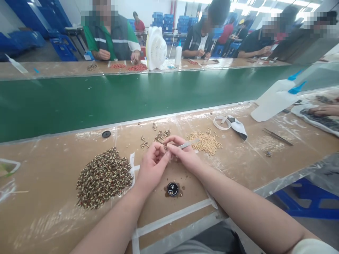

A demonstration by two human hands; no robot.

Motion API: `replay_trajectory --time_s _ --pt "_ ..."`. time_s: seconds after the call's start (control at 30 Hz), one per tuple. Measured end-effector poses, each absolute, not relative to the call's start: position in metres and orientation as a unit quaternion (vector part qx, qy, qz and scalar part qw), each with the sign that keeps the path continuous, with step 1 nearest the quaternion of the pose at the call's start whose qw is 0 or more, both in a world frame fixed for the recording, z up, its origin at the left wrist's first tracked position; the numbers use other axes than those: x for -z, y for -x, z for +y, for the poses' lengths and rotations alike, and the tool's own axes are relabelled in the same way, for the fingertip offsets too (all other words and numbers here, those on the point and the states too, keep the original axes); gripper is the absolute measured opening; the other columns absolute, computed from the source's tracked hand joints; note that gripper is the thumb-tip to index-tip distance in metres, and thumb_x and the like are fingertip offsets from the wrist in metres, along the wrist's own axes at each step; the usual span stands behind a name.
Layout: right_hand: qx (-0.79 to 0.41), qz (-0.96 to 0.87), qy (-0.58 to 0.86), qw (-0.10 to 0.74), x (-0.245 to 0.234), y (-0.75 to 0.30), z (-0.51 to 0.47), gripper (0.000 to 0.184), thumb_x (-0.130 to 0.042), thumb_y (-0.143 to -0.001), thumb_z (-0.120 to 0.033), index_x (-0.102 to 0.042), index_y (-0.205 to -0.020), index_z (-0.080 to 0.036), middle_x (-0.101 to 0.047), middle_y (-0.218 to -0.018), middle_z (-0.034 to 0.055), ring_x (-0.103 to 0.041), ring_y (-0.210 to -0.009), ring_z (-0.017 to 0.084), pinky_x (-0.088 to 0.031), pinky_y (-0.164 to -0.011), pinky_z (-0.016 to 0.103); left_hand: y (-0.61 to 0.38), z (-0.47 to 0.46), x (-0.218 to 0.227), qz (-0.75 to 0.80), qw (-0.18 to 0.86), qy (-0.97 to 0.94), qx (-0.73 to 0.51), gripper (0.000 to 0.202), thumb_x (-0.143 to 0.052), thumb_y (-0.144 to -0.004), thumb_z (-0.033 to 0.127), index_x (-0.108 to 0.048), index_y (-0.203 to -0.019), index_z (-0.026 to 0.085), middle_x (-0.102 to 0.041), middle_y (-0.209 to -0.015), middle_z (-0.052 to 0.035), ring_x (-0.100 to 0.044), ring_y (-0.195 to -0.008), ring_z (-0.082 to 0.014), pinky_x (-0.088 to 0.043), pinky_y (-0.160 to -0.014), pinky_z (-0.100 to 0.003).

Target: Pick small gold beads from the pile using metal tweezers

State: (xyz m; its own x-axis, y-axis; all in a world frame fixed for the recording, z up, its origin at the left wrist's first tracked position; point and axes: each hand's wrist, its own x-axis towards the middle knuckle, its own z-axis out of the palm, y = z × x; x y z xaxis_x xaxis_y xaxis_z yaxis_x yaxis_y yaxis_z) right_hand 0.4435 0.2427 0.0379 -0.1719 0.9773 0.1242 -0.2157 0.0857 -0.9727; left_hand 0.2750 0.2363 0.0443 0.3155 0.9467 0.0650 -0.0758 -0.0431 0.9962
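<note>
My left hand (pixel 155 162) is closed, thumb and fingertips pinched on something too small to make out. Against it, my right hand (pixel 182 155) grips a slim flat metal tool (pixel 190 143) whose rounded end sticks out to the right; its working end is hidden by my fingers. Just below both hands sits a small round dish of dark glossy liquid (pixel 173 189), with brown drips around it. Beyond my fingers lie several small dark-and-cream pieces (pixel 159 135). A large heap of similar pieces (pixel 104 178) is at left, and a pile of pale beads (pixel 208 142) at right.
A black round cap (pixel 106 134) lies near the green belt (pixel 119 102). Toward the right are a tape ring (pixel 221 122), tweezers (pixel 278 137) and white bottles with blue nozzles (pixel 275 98). A neighbour's hand (pixel 324 110) is at far right. People work across the belt.
</note>
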Motion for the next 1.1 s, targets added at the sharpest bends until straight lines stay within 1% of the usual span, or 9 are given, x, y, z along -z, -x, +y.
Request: replay_trajectory --time_s 0.13,0.23,0.4,0.47,0.63,0.73,0.87,0.97,1.1 --pt "-0.527 -0.540 0.376 0.537 -0.037 -0.440 0.243 0.028 -0.079 -0.095 -0.046 -0.074 -0.113 -0.025 -0.065 -0.087 -0.0003 -0.062 -0.075 0.016 -0.052 -0.069 0.031 -0.276 0.242 -0.045 0.348 0.674 -0.483 -0.436 0.042 -0.082 -0.094 0.050 -0.048 -0.094 0.025 -0.057 -0.068 0.0084 -0.033 -0.046 -0.0060 -0.024 -0.047 -0.019" --pt "-0.544 -0.532 0.359 0.540 -0.036 -0.439 0.243 0.024 -0.078 -0.095 -0.044 -0.076 -0.109 -0.024 -0.068 -0.082 -0.0003 -0.063 -0.071 0.017 -0.053 -0.068 0.032 -0.276 0.242 -0.046 0.350 0.669 -0.483 -0.443 0.043 -0.083 -0.094 0.050 -0.048 -0.093 0.025 -0.058 -0.068 0.0086 -0.035 -0.047 -0.0056 -0.026 -0.047 -0.017" --pt "-0.564 -0.510 0.362 0.540 -0.036 -0.447 0.248 0.017 -0.077 -0.092 -0.038 -0.078 -0.096 -0.022 -0.064 -0.067 -0.0031 -0.053 -0.054 0.013 -0.043 -0.054 0.028 -0.274 0.239 -0.047 0.348 0.654 -0.504 -0.444 0.039 -0.081 -0.096 0.047 -0.049 -0.092 0.025 -0.060 -0.068 0.0069 -0.039 -0.049 -0.0065 -0.029 -0.048 -0.017" --pt "-0.549 -0.470 0.383 0.575 -0.038 -0.454 0.253 0.016 -0.076 -0.091 -0.038 -0.077 -0.090 -0.022 -0.057 -0.059 -0.0052 -0.048 -0.049 0.012 -0.037 -0.049 0.026 -0.270 0.241 -0.048 0.356 0.641 -0.491 -0.470 0.038 -0.082 -0.095 0.046 -0.050 -0.091 0.024 -0.061 -0.071 0.0063 -0.038 -0.048 -0.0057 -0.030 -0.048 -0.017" --pt "-0.571 -0.338 0.345 0.664 -0.046 -0.467 0.263 0.031 -0.082 -0.087 -0.050 -0.069 -0.092 -0.023 -0.047 -0.063 -0.0081 -0.042 -0.045 0.009 -0.030 -0.045 0.023 -0.265 0.249 -0.045 0.396 0.617 -0.426 -0.530 0.038 -0.083 -0.092 0.050 -0.055 -0.104 0.027 -0.056 -0.068 0.0089 -0.034 -0.047 -0.0062 -0.029 -0.046 -0.016" --pt "-0.608 -0.338 0.311 0.647 -0.048 -0.464 0.262 0.039 -0.084 -0.085 -0.057 -0.067 -0.095 -0.023 -0.051 -0.065 -0.0075 -0.039 -0.044 0.008 -0.027 -0.044 0.023 -0.267 0.250 -0.040 0.403 0.620 -0.462 -0.490 0.041 -0.080 -0.093 0.058 -0.060 -0.110 0.026 -0.055 -0.068 0.0080 -0.036 -0.048 -0.0069 -0.030 -0.045 -0.017" --pt "-0.618 -0.389 0.319 0.604 -0.043 -0.456 0.255 0.036 -0.082 -0.088 -0.055 -0.069 -0.096 -0.022 -0.057 -0.065 -0.0050 -0.041 -0.045 0.009 -0.028 -0.046 0.025 -0.270 0.246 -0.038 0.406 0.597 -0.520 -0.456 0.042 -0.077 -0.096 0.057 -0.067 -0.118 0.023 -0.060 -0.071 0.0050 -0.044 -0.053 -0.0087 -0.033 -0.049 -0.018" --pt "-0.616 -0.435 0.335 0.565 -0.038 -0.452 0.249 0.030 -0.083 -0.088 -0.048 -0.073 -0.098 -0.022 -0.062 -0.069 -0.0032 -0.047 -0.049 0.010 -0.031 -0.049 0.026 -0.270 0.244 -0.040 0.413 0.590 -0.523 -0.456 0.040 -0.077 -0.095 0.058 -0.071 -0.109 0.021 -0.062 -0.070 0.0034 -0.045 -0.053 -0.0094 -0.035 -0.050 -0.020" --pt "-0.608 -0.453 0.337 0.558 -0.040 -0.455 0.248 0.025 -0.081 -0.089 -0.045 -0.073 -0.093 -0.022 -0.057 -0.062 -0.0049 -0.047 -0.047 0.011 -0.032 -0.048 0.026 -0.270 0.246 -0.041 0.421 0.579 -0.540 -0.442 0.040 -0.082 -0.090 0.057 -0.075 -0.094 0.018 -0.064 -0.067 0.0006 -0.049 -0.053 -0.0103 -0.037 -0.050 -0.021"
